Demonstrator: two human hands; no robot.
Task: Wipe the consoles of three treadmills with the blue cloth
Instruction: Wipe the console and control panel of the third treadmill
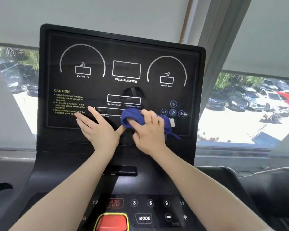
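Under the right hand, the blue cloth is bunched into a soft, rumpled wad, fingers curled round it and pressing it against the lower middle of the console. Just left of that grip, the left hand lies flat with straight fingers on the glossy black panel, bracing it. A loose tail of cloth trails right of the grip, near the round music buttons; it could drag across them. Well below the grip sit the STOP/START key and the red safety knob, which a forearm might bump. The smooth, hard face probably shows streaks if the wad skips patches.
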